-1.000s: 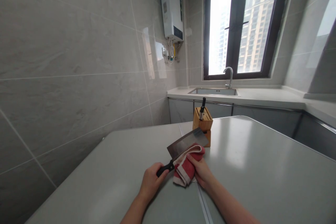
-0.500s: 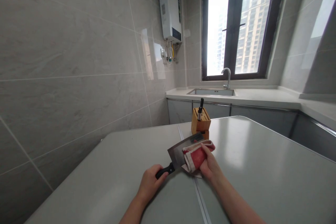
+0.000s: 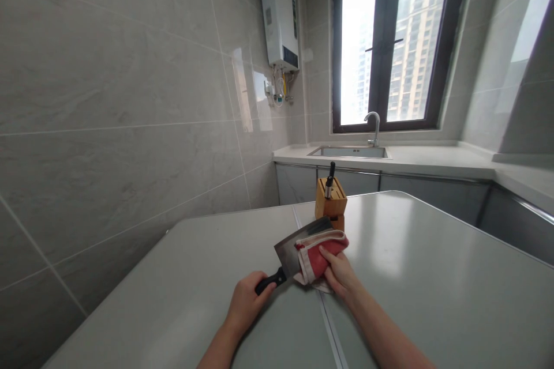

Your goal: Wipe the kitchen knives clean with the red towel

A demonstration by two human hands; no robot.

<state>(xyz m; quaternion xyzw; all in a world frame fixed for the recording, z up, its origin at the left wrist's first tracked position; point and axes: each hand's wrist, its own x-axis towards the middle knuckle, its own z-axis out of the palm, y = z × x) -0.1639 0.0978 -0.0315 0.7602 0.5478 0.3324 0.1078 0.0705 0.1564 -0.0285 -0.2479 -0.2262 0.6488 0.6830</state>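
A cleaver (image 3: 286,255) with a broad steel blade and a black handle is held over the table, its blade angled up to the right. My left hand (image 3: 250,298) is wrapped around the handle. In my right hand (image 3: 341,272) is a folded red and white cloth (image 3: 318,256), pressed against the blade and covering part of its face. The fingers beneath the cloth are hidden. Just beyond the blade's far end stands a wooden knife block (image 3: 331,199), with one black-handled knife (image 3: 330,179) upright in a slot.
The pale table (image 3: 208,259) has a metal seam (image 3: 331,328) down its middle. Behind it runs a white counter (image 3: 433,155) with a sink (image 3: 352,152) and a faucet (image 3: 375,127). A tiled wall (image 3: 130,173) rises on the left.
My right hand and the cloth have slid a little left along the blade, toward the handle. The cleaver and my left hand have barely shifted.
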